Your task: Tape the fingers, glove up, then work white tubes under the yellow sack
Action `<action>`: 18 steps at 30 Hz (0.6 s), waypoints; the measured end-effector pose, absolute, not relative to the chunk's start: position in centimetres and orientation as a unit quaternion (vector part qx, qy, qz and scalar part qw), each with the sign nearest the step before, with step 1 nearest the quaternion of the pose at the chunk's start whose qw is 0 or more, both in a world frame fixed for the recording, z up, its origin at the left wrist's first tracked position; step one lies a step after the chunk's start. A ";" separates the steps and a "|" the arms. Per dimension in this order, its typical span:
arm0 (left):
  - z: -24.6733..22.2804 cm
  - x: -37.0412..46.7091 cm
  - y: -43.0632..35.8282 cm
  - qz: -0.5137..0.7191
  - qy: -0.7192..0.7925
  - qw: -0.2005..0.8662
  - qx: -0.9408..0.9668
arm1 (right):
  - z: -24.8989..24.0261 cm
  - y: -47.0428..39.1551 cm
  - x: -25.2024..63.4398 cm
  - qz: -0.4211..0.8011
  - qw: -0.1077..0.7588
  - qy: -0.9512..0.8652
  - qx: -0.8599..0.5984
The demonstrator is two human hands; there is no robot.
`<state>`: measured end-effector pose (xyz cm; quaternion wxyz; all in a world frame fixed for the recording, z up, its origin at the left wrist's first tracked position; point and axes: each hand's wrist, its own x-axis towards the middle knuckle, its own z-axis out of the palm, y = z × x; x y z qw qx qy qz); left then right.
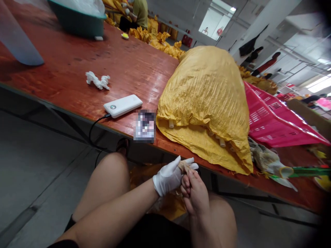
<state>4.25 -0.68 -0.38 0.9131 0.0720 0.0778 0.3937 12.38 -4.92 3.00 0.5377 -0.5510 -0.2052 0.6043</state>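
Observation:
My left hand [169,175], in a white glove, is held above my lap with its thumb and some fingers stretched out. Against its fingers lies a small tan, crumpled piece [184,166], too small and blurred to name. My bare right hand [196,191] pinches this piece between thumb and forefinger, its other fingers curled. Just beyond both hands, a big yellow woven sack [207,89] lies on the red-brown table [129,65], its mouth toward me. White tube-like ends [221,142] show in the sack's opening.
A white power bank [123,105] with a black cable, a pixelated item [144,126] and crumpled tissue [97,81] lie left of the sack. A green tub [77,19] stands farther back. At right are a pink basket [279,117] and a green-handled tool [309,171].

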 end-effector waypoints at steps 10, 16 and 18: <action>-1.2 4.7 -0.7 0.397 0.138 0.896 0.141 | 1.8 -5.3 12.3 0.508 0.477 -0.378 -0.610; -0.1 4.3 -0.6 0.364 0.168 0.910 0.108 | 2.1 -5.2 12.7 0.462 0.426 -0.456 -0.630; 0.3 4.0 -0.5 0.361 0.155 0.916 0.080 | 2.0 -5.2 12.7 0.448 0.394 -0.481 -0.642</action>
